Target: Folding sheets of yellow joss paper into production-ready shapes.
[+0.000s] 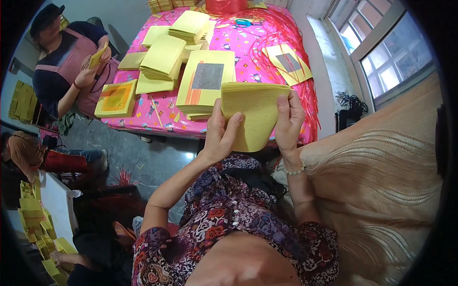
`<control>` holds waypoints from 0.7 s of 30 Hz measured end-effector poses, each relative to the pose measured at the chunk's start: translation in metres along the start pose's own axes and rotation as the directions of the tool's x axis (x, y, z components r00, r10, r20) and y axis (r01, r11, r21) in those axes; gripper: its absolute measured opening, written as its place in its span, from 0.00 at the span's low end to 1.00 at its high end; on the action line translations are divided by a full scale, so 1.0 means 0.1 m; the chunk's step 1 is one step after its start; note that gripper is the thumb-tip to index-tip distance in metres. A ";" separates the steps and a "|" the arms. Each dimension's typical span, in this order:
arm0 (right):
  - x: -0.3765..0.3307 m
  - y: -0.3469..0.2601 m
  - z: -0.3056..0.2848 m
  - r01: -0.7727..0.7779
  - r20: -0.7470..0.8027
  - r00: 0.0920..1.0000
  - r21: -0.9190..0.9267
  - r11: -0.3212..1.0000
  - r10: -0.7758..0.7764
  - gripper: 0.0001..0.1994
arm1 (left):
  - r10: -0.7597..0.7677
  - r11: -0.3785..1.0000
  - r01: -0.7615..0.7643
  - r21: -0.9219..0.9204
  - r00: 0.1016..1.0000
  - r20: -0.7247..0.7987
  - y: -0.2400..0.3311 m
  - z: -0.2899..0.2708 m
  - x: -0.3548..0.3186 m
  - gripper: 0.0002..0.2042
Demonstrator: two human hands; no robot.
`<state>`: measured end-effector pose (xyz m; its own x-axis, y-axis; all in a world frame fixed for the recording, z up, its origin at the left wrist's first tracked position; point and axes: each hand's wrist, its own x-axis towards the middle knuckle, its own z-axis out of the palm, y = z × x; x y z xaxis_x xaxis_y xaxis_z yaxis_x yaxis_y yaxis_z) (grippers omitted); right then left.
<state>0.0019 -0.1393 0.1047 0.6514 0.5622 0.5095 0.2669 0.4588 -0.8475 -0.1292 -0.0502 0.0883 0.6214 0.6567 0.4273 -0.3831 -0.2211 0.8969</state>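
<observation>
Between my two hands a stack of yellow paper sheets (253,114) is held up off the table, bowed along its length. My left hand (223,128) grips its left edge, thumb on the near face. On the right edge my right hand (289,119) closes, its thumb near the upper corner; a beaded bracelet circles that wrist. Just beyond lies a thick pile of yellow paper (226,59), topped by a sheet with a grey square (208,76) and orange stripes. Left of it rest more yellow paper stacks (163,55), piled unevenly.
The table has a pink patterned cover (143,117). Red plastic strands (286,31) trail down its right side, near blue-handled scissors (243,22). One stack (114,100) bears an orange square. A co-worker (71,62) at left holds yellow paper; others sit lower left. Beige cloth (377,162) drapes at right.
</observation>
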 end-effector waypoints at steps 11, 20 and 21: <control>0.07 0.09 -0.01 -0.051 -0.061 0.997 -0.068 0.996 0.047 0.13 | -0.141 0.988 0.144 -0.053 0.988 0.060 -0.04 -0.09 0.02 0.12; 0.01 0.20 -0.13 -0.124 0.102 0.986 -0.095 0.988 0.133 0.15 | -0.223 0.943 0.228 -0.243 0.974 0.047 -0.02 -0.06 0.06 0.12; -0.02 0.22 -0.15 -0.144 0.156 0.974 -0.139 0.980 0.165 0.16 | -0.199 0.954 0.208 -0.215 0.978 0.064 -0.01 -0.06 0.07 0.13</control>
<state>0.0174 -0.1404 0.0829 0.5673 0.7308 0.3797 0.2669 0.2731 -0.9242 -0.1288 -0.0408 0.0893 0.7277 0.6398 0.2470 -0.3834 0.0809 0.9200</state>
